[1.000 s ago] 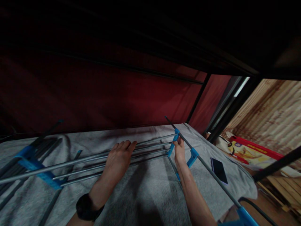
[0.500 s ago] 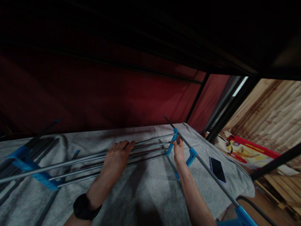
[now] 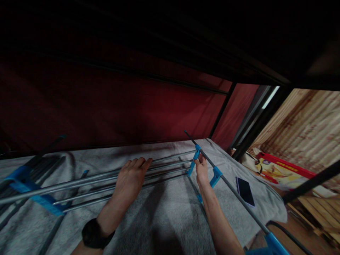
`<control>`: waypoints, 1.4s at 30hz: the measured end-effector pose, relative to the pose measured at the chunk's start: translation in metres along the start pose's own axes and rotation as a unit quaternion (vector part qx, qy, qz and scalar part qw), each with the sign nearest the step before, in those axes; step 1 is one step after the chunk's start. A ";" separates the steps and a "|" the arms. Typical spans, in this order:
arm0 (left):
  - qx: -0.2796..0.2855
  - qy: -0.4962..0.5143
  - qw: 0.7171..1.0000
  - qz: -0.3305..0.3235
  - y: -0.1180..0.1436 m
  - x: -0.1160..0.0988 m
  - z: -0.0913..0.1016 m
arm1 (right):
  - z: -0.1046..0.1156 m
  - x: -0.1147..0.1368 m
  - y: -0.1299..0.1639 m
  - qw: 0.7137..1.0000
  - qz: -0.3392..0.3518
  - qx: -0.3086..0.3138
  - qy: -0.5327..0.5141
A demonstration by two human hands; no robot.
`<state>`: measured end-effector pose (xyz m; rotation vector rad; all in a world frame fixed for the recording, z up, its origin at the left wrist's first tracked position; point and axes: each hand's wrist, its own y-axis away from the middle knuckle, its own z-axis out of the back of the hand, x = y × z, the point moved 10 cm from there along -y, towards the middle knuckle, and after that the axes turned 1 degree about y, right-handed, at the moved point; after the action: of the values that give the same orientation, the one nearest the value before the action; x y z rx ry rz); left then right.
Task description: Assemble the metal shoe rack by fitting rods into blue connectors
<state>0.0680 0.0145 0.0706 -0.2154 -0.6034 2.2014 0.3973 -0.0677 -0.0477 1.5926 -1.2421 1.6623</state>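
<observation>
A red fabric wall (image 3: 111,106) rises beyond my fingers, under a dark overhead frame. Beneath both my hands spreads a grey blanket (image 3: 164,216) over a bed, reaching out to my left and right. On it lies a folded rack of grey metal rods (image 3: 87,180) joined by blue plastic connectors, running from far out on my left across to my right hand.

My left hand (image 3: 131,177) lies flat, palm down, on the rods, its fingers (image 3: 140,163) held together and stretched out straight, pressing on the bars rather than gripping them. A black watch (image 3: 92,233) sits on that wrist, back toward me.

My right hand (image 3: 202,171) is just to the right of the rods' ends, its fingers curled shut around a blue connector (image 3: 195,159) where the cross rods meet a long side rod (image 3: 231,187) that runs back past my right forearm.

Further right of my right hand, well apart from it, a dark phone (image 3: 245,191) lies flat on the blanket.
</observation>
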 end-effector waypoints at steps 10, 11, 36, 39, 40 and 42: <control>0.019 0.026 0.999 0.013 -0.001 0.001 0.000 | -0.002 0.005 0.003 1.000 0.006 0.009 -0.002; 0.019 0.025 0.999 0.015 -0.002 0.002 0.000 | -0.002 0.006 0.003 1.000 0.008 0.009 -0.002; 0.042 0.013 0.999 0.015 -0.016 0.008 -0.014 | -0.002 0.000 0.002 1.000 0.018 0.022 0.008; 0.034 0.012 0.999 0.012 -0.018 0.009 -0.014 | -0.002 0.001 0.002 0.999 0.022 0.030 0.010; 0.031 0.015 0.999 0.011 -0.018 0.009 -0.014 | -0.002 0.001 0.002 0.999 0.022 0.031 0.010; 0.029 0.020 0.999 0.011 -0.019 0.010 -0.016 | -0.002 0.000 0.002 0.999 0.021 0.029 0.013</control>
<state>0.0798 0.0381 0.0665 -0.2356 -0.5163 2.2272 0.3945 -0.0675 -0.0477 1.5849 -1.2327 1.7539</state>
